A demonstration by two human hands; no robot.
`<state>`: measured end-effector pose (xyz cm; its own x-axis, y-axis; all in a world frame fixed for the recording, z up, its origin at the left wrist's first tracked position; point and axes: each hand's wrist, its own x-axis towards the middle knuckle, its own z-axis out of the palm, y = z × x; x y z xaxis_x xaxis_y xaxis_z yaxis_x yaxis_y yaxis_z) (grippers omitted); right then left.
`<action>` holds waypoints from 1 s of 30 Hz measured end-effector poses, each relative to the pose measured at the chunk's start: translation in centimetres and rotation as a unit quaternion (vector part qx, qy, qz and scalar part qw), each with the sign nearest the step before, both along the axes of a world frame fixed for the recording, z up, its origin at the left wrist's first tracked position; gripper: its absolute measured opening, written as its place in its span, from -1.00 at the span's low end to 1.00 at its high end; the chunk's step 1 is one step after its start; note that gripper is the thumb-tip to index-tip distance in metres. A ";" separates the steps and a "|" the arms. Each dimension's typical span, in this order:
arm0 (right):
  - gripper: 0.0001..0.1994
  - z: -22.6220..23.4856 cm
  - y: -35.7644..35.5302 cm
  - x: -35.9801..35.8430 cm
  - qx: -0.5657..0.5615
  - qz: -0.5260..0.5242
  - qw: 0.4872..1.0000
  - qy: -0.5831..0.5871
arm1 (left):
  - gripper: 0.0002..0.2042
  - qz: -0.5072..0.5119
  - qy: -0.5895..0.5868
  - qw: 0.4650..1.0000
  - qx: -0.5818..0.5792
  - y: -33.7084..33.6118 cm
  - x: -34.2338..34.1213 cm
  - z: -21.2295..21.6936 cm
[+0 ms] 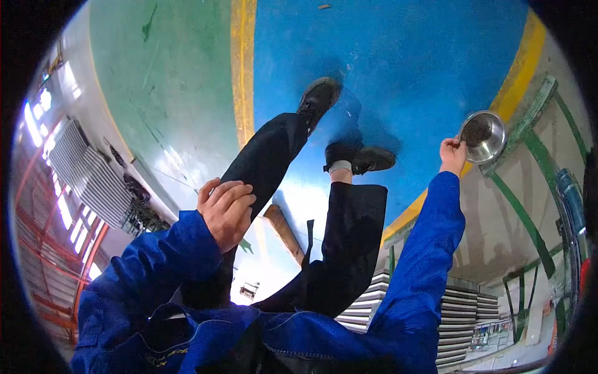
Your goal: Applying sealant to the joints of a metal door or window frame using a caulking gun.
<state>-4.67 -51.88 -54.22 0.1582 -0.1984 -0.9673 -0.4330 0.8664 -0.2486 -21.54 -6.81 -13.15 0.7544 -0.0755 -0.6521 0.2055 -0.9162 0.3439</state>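
At the right, my right hand (453, 153) grips a shiny round metal bowl (496, 141) by its rim, with that arm stretched well out from my body. The bowl is tipped so its inside shows, and a dark patch of material (476, 132) lies in it; what it is I cannot make out. My left hand (227, 212) rests over my dark trouser leg near the knee, fingers loosely bent and side by side, with nothing seen in it.
Green metal frame bars (526, 149) stand beyond the bowl on grey floor. A yellow line (244, 68) divides blue floor (386, 56) from green floor (162, 81). Stacked grey ribbed panels (90, 171) are at left, with more ribbed stacks (458, 318) at lower right.
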 end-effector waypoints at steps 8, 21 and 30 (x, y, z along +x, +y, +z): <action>-0.87 3.9 0.9 -1.2 0.028 0.035 0.999 0.027 | -0.78 -0.016 -0.003 1.000 -0.009 -1.2 0.7 -0.1; -0.87 24.6 6.7 -8.7 -0.004 0.074 0.995 0.062 | -0.72 0.010 -0.076 0.997 -0.003 -1.5 -1.6 1.3; -0.87 49.9 9.8 -13.0 -0.031 0.132 0.990 0.048 | -0.65 0.071 -0.048 0.993 0.075 9.6 -5.9 20.2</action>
